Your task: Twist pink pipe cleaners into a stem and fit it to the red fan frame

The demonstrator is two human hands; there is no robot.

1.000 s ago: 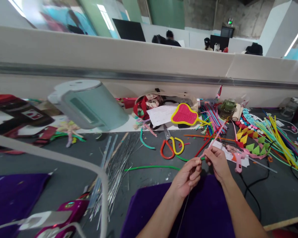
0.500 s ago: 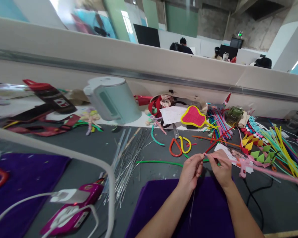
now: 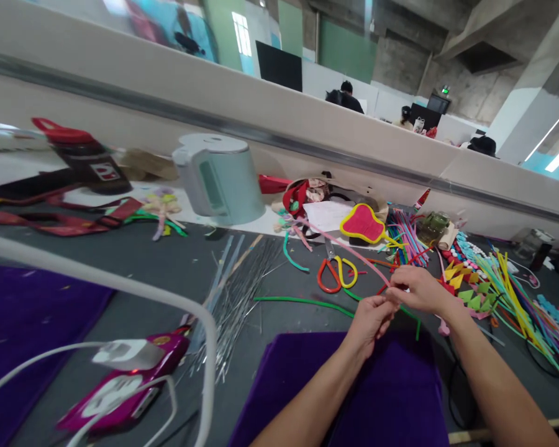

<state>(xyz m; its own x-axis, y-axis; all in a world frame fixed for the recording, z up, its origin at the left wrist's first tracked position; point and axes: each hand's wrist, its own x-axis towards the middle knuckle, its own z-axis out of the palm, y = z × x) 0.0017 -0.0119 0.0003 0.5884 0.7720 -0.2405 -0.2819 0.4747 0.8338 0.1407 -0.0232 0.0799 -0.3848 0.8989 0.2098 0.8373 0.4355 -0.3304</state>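
My left hand (image 3: 371,321) and my right hand (image 3: 418,288) meet above the dark purple cloth (image 3: 302,385), fingertips pinched together. A fuzzy pink pipe cleaner (image 3: 349,247) comes out from between them and runs to the upper left, over the scissors. The fingers hide its lower end, so how it is bent there cannot be seen. Just beyond the hands lie scissors (image 3: 340,273) with red and yellow handles. A green pipe cleaner (image 3: 302,302) stretches across the desk to the left and behind the hands.
Silvery wire stems (image 3: 242,298) lie left of the cloth. A pale blue kettle (image 3: 233,180), a red-lidded bottle (image 3: 86,155) and a pink-and-yellow shape (image 3: 362,225) stand or lie at the back. Colourful pipe cleaners (image 3: 522,292) heap at the right. A white tube (image 3: 209,366) curves in front of a magenta power strip (image 3: 163,354).
The pink pipe cleaner pointed right; now it points to the upper left. My right hand has turned over and closed in against the left. The view has shifted slightly.
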